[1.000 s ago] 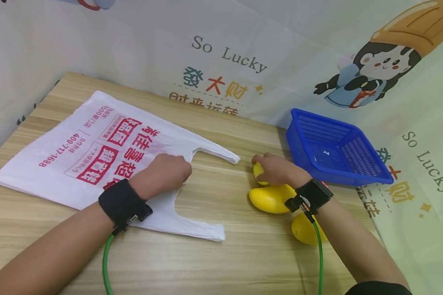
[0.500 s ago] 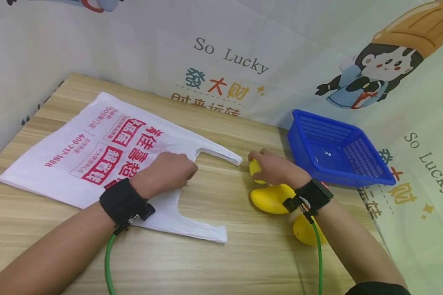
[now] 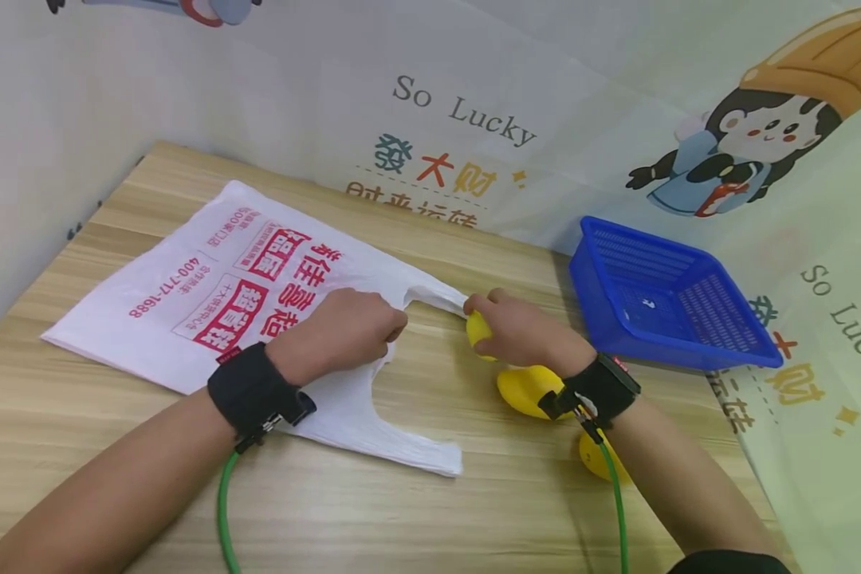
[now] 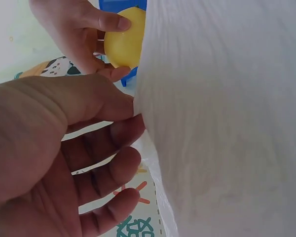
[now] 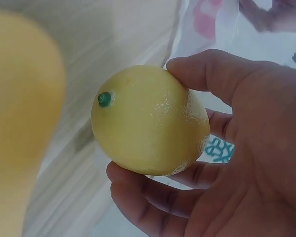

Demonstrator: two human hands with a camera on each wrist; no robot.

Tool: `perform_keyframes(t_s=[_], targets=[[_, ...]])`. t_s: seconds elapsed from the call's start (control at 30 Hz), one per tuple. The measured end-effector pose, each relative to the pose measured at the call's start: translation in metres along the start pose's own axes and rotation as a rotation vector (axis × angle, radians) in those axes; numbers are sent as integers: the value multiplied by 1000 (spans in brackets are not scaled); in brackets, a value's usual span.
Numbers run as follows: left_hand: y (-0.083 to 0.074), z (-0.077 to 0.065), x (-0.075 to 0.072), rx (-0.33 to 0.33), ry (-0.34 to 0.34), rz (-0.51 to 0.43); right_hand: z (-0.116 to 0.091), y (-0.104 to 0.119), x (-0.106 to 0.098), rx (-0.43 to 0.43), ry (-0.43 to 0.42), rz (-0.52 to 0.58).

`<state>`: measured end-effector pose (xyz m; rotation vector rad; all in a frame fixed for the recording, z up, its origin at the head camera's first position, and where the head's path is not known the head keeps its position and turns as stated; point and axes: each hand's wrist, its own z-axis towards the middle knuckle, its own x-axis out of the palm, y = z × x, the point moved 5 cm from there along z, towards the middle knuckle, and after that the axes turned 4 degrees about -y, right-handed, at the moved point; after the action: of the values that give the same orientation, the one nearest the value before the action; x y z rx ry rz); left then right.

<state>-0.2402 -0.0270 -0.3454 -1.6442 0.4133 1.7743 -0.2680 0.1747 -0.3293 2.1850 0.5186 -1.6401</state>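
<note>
A white plastic bag (image 3: 208,255) with red print lies flat on the wooden table. My left hand (image 3: 355,331) pinches the edge of its mouth between thumb and index finger, as the left wrist view shows; the other fingers are loosely bent beside the plastic (image 4: 227,118). My right hand (image 3: 520,323) grips a round yellow lemon (image 5: 148,118) with a green stem nub, thumb on one side and fingers on the other. In the head view the lemon is near the bag's far handle. Two yellow mangoes (image 3: 527,391) lie under and beside my right wrist, partly hidden.
A blue perforated basket (image 3: 678,291) stands at the back right, with a small white scrap on its bottom. Printed cloth (image 3: 316,88) hangs behind the table. Green cables (image 3: 226,510) run from both wrist straps.
My right hand has moved left with the lemon, away from the mangoes and toward the bag. My left hand and the bag have shifted slightly right. The head view has turned a little.
</note>
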Motion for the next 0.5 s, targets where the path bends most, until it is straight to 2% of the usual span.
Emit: perform_keyframes(t_s=[0.23, 0.5], targets=[[-3, 0, -8, 13, -57, 0, 5, 19, 1, -44, -18, -2], [-10, -1, -17, 30, -84, 4, 8, 37, 3, -69, -4, 35]])
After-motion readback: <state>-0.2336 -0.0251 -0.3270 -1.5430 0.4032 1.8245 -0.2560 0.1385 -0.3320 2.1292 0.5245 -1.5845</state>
